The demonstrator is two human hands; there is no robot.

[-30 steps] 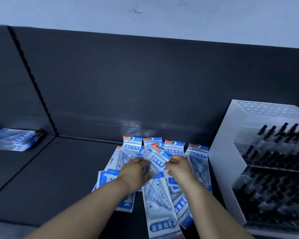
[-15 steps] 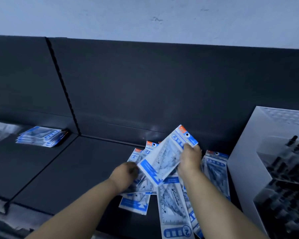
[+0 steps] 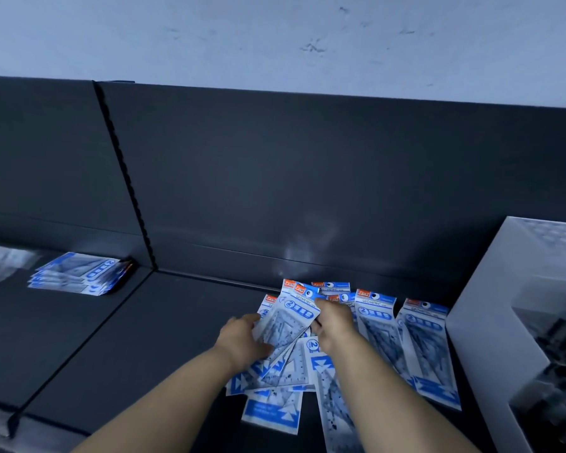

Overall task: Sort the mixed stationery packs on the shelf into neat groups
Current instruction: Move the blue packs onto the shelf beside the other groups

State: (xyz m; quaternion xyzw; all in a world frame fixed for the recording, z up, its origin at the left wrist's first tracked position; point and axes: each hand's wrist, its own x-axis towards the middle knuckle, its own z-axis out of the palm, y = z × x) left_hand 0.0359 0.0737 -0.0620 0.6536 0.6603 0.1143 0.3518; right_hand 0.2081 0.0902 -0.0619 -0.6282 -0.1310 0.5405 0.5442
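Fingers of the left hand [image 3: 242, 342] and right hand [image 3: 334, 323] grip opposite edges of a blue-and-white plastic geometry pack [image 3: 288, 326] atop the loose pile [image 3: 420, 354] on the dark shelf [image 3: 128, 348], likely squaring it into a neat group.

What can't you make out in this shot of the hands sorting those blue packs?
Head view: number of packs in the pile; they overlap, and the left hand and right hand cover some.
Small print on the held pack: too small.
White display box: cut off by the right edge, contents blurred.
Pale object at far left: blurred, cut by the left edge.
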